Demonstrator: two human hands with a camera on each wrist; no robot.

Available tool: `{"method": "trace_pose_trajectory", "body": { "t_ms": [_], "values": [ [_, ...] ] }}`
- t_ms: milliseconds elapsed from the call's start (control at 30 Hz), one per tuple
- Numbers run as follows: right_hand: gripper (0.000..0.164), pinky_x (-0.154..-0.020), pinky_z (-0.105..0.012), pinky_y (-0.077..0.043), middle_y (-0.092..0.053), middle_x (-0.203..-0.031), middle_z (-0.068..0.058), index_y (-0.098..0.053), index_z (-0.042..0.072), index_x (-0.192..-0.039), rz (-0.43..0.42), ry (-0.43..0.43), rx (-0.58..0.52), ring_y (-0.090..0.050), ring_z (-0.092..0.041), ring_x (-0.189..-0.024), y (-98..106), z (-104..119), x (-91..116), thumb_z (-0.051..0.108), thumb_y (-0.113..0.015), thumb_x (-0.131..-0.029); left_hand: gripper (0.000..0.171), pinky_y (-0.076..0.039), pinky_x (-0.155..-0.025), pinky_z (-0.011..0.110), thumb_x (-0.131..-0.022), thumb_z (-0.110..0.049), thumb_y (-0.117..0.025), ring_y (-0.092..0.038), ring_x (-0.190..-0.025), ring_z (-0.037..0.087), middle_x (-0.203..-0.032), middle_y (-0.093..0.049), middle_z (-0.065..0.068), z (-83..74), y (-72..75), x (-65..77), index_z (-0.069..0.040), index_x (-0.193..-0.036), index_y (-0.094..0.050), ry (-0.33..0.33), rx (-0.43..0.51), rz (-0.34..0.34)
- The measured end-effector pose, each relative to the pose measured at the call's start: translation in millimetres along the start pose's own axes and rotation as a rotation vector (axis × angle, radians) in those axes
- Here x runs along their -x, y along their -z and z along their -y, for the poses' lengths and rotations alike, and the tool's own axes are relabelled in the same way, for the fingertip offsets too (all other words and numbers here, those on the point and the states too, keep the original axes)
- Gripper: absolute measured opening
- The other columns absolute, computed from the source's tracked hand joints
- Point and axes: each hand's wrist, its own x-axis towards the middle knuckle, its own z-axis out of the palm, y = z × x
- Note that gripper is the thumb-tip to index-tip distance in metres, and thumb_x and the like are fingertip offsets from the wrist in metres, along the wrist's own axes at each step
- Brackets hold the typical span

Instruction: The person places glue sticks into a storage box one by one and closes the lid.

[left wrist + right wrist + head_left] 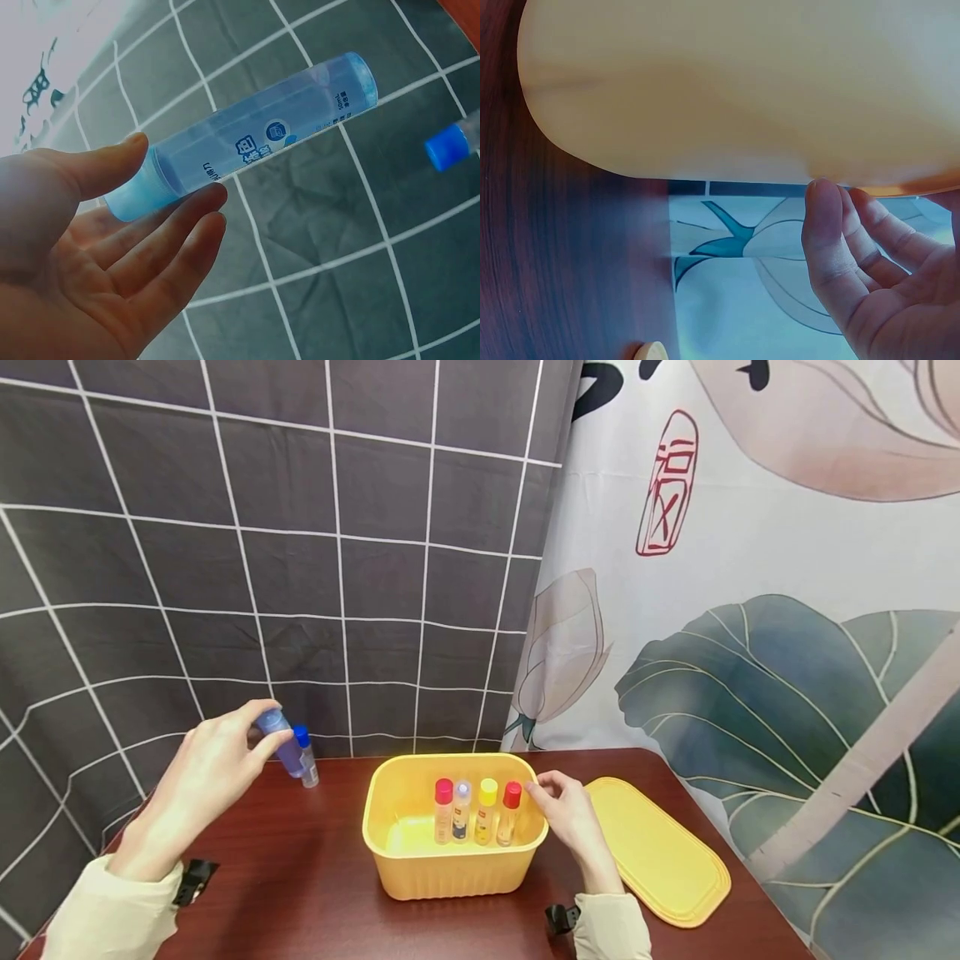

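Observation:
My left hand (217, 764) grips a translucent blue bottle (262, 127) by its cap end, thumb on one side and fingers on the other. Held at a tilt, the bottle shows printed lettering, including "50mL". Just beside it in the head view is a small clear bottle with a dark blue cap (302, 735). My right hand (573, 818) pinches the right rim of a yellow plastic bin (450, 881). Inside the bin, toward the right, stand a pink-capped bottle (443, 810), a pale-capped bottle (461, 814), a yellow-capped bottle (486, 814) and a red-capped bottle (508, 817).
A yellow lid (660, 852) lies flat on the dark red-brown table (315, 893), right of the bin. Behind the table hang a grey gridded cloth (292, 568) and, at right, a white cloth with lotus pictures (750, 560).

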Motion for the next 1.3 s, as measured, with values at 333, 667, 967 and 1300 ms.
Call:
{"method": "trace_pose_trajectory", "body": {
  "t_ms": [333,667,967,1300],
  "values": [
    [0.022,-0.064,-0.028,-0.051,-0.061,-0.079,-0.006,-0.069,0.003,-0.101,-0.009,0.012,-0.008,-0.055,-0.02,-0.072,1,1,-2,0.022,-0.07,-0.091,0.035,-0.039,-0.051,0.034,-0.083,-0.016,-0.078,-0.048,-0.056,0.016,-0.071,-0.061,0.0,-23.7,-1.2,-8.5,-0.009,-0.113,-0.063,-0.054,0.02,0.074],
    [0.022,-0.064,-0.028,-0.052,-0.061,-0.081,-0.006,-0.068,0.002,-0.102,-0.001,-0.004,-0.008,-0.056,-0.02,-0.072,1,0,0,0.022,-0.07,-0.092,0.031,-0.045,-0.055,0.034,-0.086,-0.015,-0.076,-0.054,-0.049,0.005,-0.067,-0.063,-0.009,-46.4,-6.7,-17.9,-0.01,-0.113,-0.061,-0.075,0.094,0.207],
    [0.023,-0.063,-0.028,-0.052,-0.061,-0.079,-0.006,-0.069,0.001,-0.102,-0.004,0.009,-0.007,-0.056,-0.02,-0.072,1,-1,-1,0.022,-0.07,-0.091,0.03,-0.051,-0.06,0.035,-0.085,-0.014,-0.077,-0.059,-0.06,0.01,-0.072,-0.064,-0.007,-60.5,-28.9,-25.7,-0.008,-0.111,-0.063,-0.096,0.162,0.282],
    [0.024,-0.065,-0.029,-0.054,-0.061,-0.081,-0.006,-0.068,0.002,-0.103,0.011,-0.009,-0.008,-0.056,-0.02,-0.073,1,-2,1,0.023,-0.07,-0.092,0.03,-0.054,-0.065,0.031,-0.084,-0.016,-0.078,-0.061,-0.068,0.011,-0.075,-0.064,-0.008,-68.3,-63.8,-27.2,-0.005,-0.108,-0.065,-0.13,0.23,0.382]
  ]
}}
